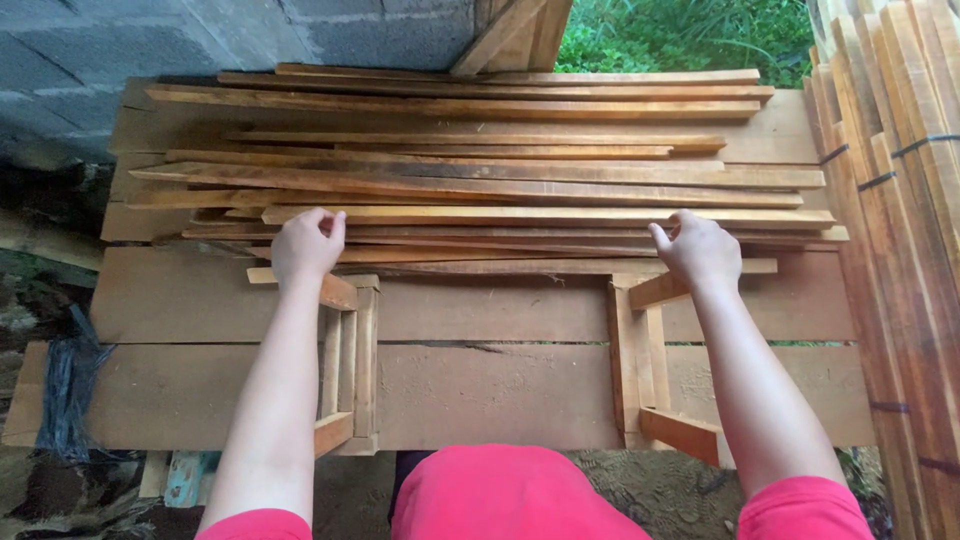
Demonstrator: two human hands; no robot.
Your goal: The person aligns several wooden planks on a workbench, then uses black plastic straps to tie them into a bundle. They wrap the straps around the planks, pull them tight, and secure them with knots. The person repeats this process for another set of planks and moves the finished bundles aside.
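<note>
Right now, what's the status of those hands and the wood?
Left hand and right hand both gripping the front slat of the slat pile. Two small wooden frames below the hands. Nothing blocking.

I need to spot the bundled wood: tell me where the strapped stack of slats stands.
In the head view the strapped stack of slats stands along the right edge, right of the loose pile of slats and past the right hand.

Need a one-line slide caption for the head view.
Left hand and right hand reach into a pile of thin wooden slats on a plank bench, above two small wooden frames.
</note>
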